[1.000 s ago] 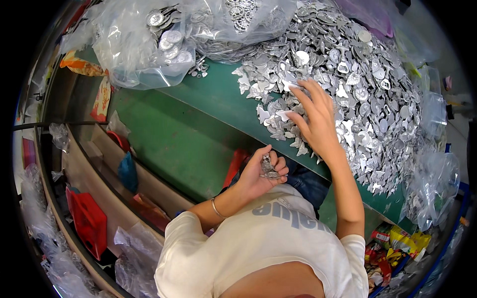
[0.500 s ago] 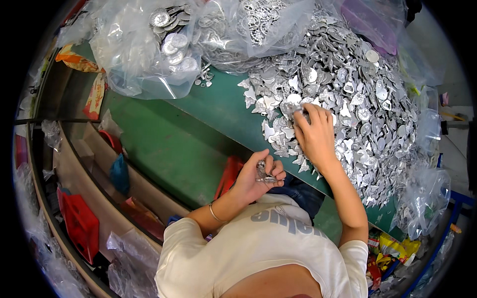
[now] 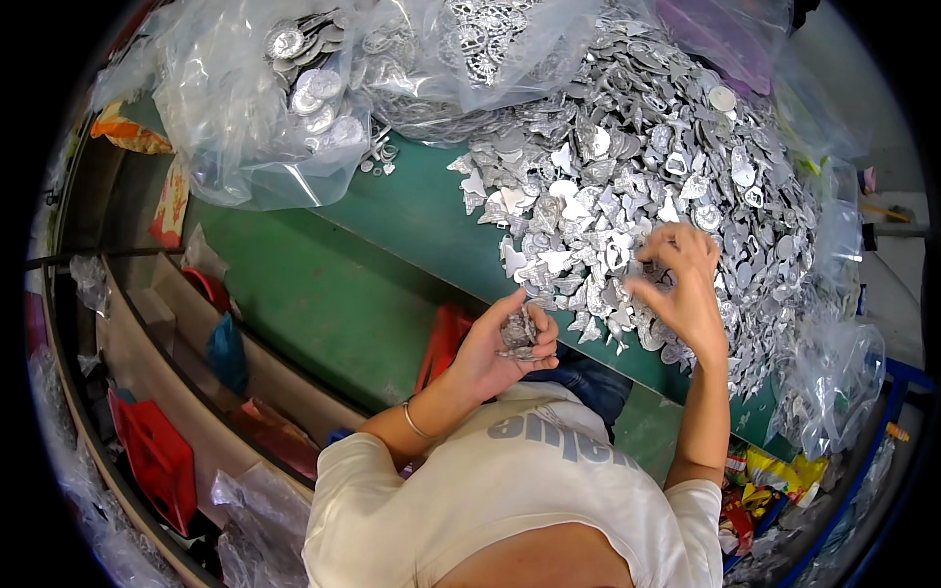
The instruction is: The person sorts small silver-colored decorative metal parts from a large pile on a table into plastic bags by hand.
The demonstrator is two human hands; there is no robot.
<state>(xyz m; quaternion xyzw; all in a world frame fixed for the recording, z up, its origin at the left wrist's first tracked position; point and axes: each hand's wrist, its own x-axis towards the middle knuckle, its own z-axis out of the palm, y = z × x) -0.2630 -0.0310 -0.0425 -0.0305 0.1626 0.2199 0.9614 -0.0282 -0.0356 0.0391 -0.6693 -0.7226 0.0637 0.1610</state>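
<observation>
A broad heap of small silver metal charms [image 3: 627,181], flat and in many shapes, covers the right side of the green table. My left hand [image 3: 482,355] is curled around several of these metal charms [image 3: 518,331] just off the table's near edge, palm up. Over the heap's near part hovers my right hand [image 3: 692,294], its thumb and fingers apart and nothing visible between them. Whether its fingertips touch the charms below is hard to tell.
Clear plastic bags [image 3: 255,127] holding round metal discs and openwork pieces lie at the far side. A few tiny rings [image 3: 380,157] sit beside them. On the left runs a brown divided bin [image 3: 186,392] with a red plastic container [image 3: 157,456]. Plastic wrap [image 3: 833,377] hangs at the right edge.
My right hand has moved right and slightly nearer across the heap, its fingers spreading. The left hand keeps its hold on the charms. The whole view has shifted slightly.
</observation>
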